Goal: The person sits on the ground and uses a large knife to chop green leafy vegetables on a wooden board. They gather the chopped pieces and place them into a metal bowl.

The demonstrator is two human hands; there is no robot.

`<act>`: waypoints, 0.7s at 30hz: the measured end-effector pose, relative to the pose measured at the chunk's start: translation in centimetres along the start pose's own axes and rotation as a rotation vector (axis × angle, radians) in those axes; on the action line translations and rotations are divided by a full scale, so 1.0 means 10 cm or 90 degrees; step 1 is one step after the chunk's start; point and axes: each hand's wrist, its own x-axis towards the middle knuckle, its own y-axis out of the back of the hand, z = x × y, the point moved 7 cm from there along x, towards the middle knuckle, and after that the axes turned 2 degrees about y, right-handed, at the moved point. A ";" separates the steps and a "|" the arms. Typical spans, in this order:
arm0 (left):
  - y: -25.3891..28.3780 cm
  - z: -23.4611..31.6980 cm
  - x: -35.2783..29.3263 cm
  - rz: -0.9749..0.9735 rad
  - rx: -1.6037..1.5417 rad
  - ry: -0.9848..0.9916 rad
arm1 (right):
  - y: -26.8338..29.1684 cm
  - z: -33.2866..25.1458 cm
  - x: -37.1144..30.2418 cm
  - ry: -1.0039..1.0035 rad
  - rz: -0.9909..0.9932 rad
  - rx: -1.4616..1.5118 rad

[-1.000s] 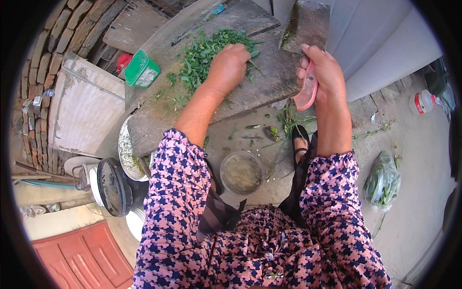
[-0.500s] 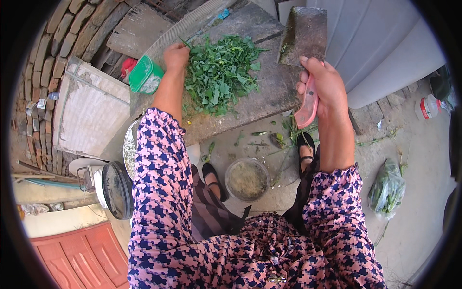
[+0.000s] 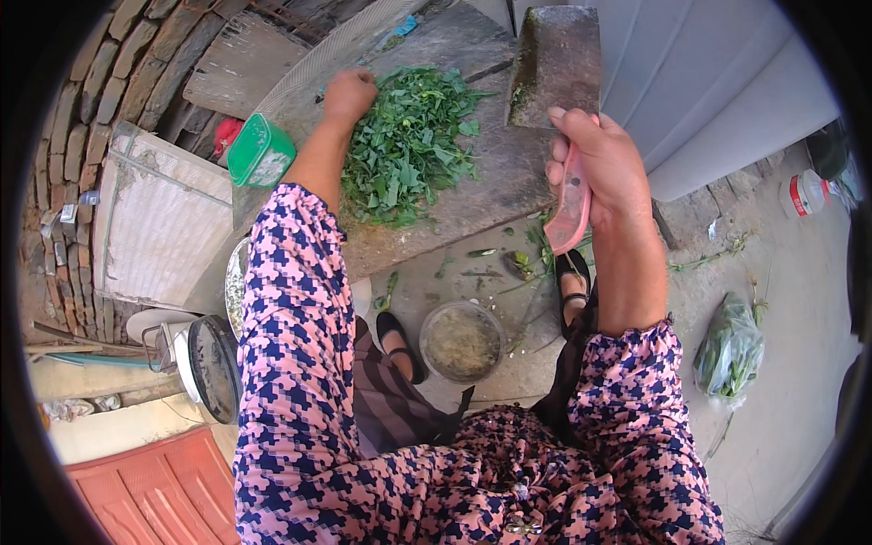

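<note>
In my right hand (image 3: pixel 604 168) is a cleaver (image 3: pixel 556 68) with a pink handle. Its broad, stained blade points away from me, raised over the right side of a worn wooden board (image 3: pixel 504 182). A heap of chopped green leaves (image 3: pixel 413 150) covers the middle of the board. My left hand (image 3: pixel 350 95) is at the heap's far left edge, fingers curled together; whatever they may hold is hidden. Left of that forearm is a green-rimmed plastic tub (image 3: pixel 261 153) with whitish residue on it.
Between my feet stands a round clear tub (image 3: pixel 461 342) with murky contents. Plant scraps (image 3: pixel 520 263) lie on the ground by my right shoe. A bag of greens (image 3: pixel 731 350) lies to the right, a bottle (image 3: pixel 807 193) beyond it. At left is a black-rimmed bucket (image 3: pixel 215 368).
My left hand has shifted slightly toward the far side, along the heap's edge. The cleaver remains raised in my right hand. The whole view has moved a little.
</note>
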 end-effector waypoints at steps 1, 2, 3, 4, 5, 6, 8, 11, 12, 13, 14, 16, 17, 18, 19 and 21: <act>0.10 0.08 -0.03 0.006 -0.035 0.001 | 0.04 0.01 0.01 0.002 -0.001 0.002; 0.19 0.20 -0.06 0.029 -0.075 -0.018 | 0.08 0.02 0.02 0.004 -0.002 0.004; 0.34 0.35 -0.10 0.055 -0.119 -0.037 | 0.07 0.02 0.03 0.008 -0.003 0.003; 0.41 0.45 -0.13 0.081 -0.163 -0.053 | 0.06 0.02 0.04 0.012 -0.005 0.000; 0.41 0.58 -0.12 0.079 -0.161 -0.107 | 0.06 0.02 0.04 0.015 -0.003 0.004; 0.42 0.72 -0.09 0.079 -0.158 -0.162 | 0.06 0.00 0.03 0.019 -0.003 0.009; 0.30 0.83 -0.02 0.038 -0.111 -0.208 | 0.04 0.01 0.03 0.018 -0.006 0.014; 0.02 0.95 0.02 -0.072 0.039 -0.208 | 0.08 0.03 0.04 0.010 -0.009 0.023; -0.05 0.90 0.03 -0.064 0.042 -0.196 | 0.07 0.05 0.03 0.007 -0.011 0.023; -0.11 0.85 0.02 -0.056 0.045 -0.184 | 0.05 0.06 0.03 0.003 -0.012 0.025; -0.15 0.79 0.04 -0.048 0.049 -0.172 | 0.03 0.05 0.03 0.010 -0.017 0.028; -0.19 0.84 0.10 -0.130 0.043 -0.165 | 0.05 0.02 0.04 0.024 -0.021 0.034; -0.18 0.84 0.12 -0.171 0.041 -0.159 | 0.07 0.02 0.03 0.021 -0.021 0.033; -0.02 0.85 0.12 -0.118 0.043 -0.159 | 0.06 0.00 0.02 0.020 -0.024 0.034; 0.13 0.89 0.11 -0.065 0.038 -0.165 | 0.06 0.00 0.02 0.022 -0.021 0.031; 0.42 1.03 -0.01 0.030 0.006 -0.202 | 0.05 -0.01 0.02 0.029 -0.033 0.033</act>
